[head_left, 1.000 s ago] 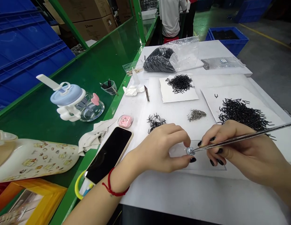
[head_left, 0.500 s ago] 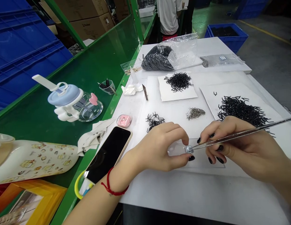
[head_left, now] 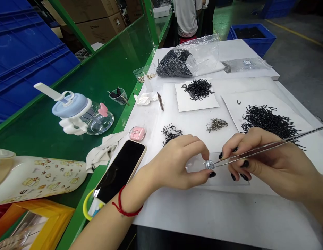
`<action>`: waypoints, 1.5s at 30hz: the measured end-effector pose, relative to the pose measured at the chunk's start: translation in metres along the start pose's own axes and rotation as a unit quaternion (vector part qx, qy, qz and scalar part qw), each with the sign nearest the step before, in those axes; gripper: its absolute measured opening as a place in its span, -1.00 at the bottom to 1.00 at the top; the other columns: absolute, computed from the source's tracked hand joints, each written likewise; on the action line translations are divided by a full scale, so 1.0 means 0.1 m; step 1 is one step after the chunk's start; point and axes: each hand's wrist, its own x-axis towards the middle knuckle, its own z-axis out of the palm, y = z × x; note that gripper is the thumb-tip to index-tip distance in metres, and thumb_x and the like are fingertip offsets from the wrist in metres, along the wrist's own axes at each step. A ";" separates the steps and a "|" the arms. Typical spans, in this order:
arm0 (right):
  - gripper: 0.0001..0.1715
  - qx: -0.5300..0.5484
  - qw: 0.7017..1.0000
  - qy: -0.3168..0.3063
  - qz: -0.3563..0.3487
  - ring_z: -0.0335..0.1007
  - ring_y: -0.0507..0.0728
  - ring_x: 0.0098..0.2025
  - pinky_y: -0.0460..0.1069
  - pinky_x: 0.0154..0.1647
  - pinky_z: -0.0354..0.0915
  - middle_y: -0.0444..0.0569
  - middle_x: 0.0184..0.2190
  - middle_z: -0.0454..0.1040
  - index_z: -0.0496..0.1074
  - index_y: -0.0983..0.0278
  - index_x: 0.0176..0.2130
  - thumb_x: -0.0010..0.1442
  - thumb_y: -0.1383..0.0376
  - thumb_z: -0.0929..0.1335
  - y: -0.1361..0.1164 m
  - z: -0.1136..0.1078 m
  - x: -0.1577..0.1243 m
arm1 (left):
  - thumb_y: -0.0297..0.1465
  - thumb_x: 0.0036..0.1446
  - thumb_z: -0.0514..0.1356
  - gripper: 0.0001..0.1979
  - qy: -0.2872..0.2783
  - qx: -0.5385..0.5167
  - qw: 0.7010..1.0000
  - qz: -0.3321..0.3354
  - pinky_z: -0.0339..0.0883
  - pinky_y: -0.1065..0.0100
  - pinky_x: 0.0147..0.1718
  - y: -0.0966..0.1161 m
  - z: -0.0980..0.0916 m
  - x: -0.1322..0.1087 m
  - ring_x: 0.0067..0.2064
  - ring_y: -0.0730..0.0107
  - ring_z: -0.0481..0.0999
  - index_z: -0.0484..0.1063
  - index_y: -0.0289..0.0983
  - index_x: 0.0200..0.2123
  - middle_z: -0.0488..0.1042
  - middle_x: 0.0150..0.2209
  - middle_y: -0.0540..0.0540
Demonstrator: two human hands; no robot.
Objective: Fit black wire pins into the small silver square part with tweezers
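1. Silver metal part (head_left: 209,165): tiny and bright, too small for me to make out its detail on this feed. It sits at the tips of the slim steel tweezers (head_left: 265,149), at the edge of a clear plastic piece (head_left: 195,164), above the white bench top (head_left: 229,215).
2. The left hand (head_left: 174,166) pinches around that spot, thumb below and fingers above; I can't tell whether it grips the part or only the clear piece. The right hand (head_left: 262,163) holds the tweezers like a pen. The hands are just apart.
3. My main worry is the part. A slight easing of either grip, or uneven tweezer pressure, could flick it away, and it could be hard to find among the loose pieces.
4. Just beyond lie a phone (head_left: 119,172) and a pink case (head_left: 137,133) on the left, with a heap of black wire clips (head_left: 269,119) right of the hands and a small pile of silver bits (head_left: 217,125) ahead.
5. Farthest, a bag of black clips (head_left: 188,57) lies near a blue crate (head_left: 251,38), and a co-worker (head_left: 186,17) sits with their back turned.
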 end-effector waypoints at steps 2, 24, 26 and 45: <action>-0.85 -0.007 1.000 -0.004 -0.003 0.45 -0.03 -0.48 -0.12 -0.55 0.42 -0.11 -0.25 0.44 0.32 0.11 -0.23 0.28 0.39 0.26 0.00 -0.01 0.00 | -0.35 0.06 0.21 -0.87 -0.001 -0.001 1.000 0.000 0.36 0.23 -0.27 0.00 0.00 0.00 -0.28 0.23 0.48 0.36 -0.29 -0.34 0.51 -0.31 -0.16; -0.91 -0.164 0.973 0.160 0.031 0.50 0.09 -0.46 -0.03 -0.56 0.33 -0.08 -0.33 0.48 0.33 0.15 -0.22 0.23 0.23 0.34 0.20 -0.42 0.13 | -0.39 0.05 0.22 -0.89 0.006 -0.002 1.000 0.001 0.35 0.26 -0.30 0.00 0.00 0.01 -0.29 0.28 0.46 0.35 -0.26 -0.34 0.51 -0.31 -0.13; -0.93 -0.235 0.950 0.186 0.089 0.56 0.21 -0.38 -0.04 -0.58 0.24 -0.10 -0.51 0.44 0.35 0.18 -0.22 0.22 0.26 0.33 0.27 -0.53 0.13 | -0.39 0.04 0.22 -0.88 0.008 -0.001 1.000 0.003 0.35 0.26 -0.30 0.00 0.00 0.01 -0.29 0.27 0.46 0.35 -0.27 -0.34 0.51 -0.31 -0.14; -0.90 -0.328 0.906 0.218 0.155 0.56 0.25 -0.38 0.03 -0.48 0.24 -0.18 -0.65 0.40 0.29 0.19 -0.29 0.16 0.39 0.26 0.30 -0.57 0.19 | -0.41 0.03 0.22 -0.88 0.004 -0.003 1.000 -0.001 0.37 0.25 -0.29 0.00 -0.01 0.00 -0.27 0.27 0.47 0.35 -0.26 -0.33 0.51 -0.30 -0.13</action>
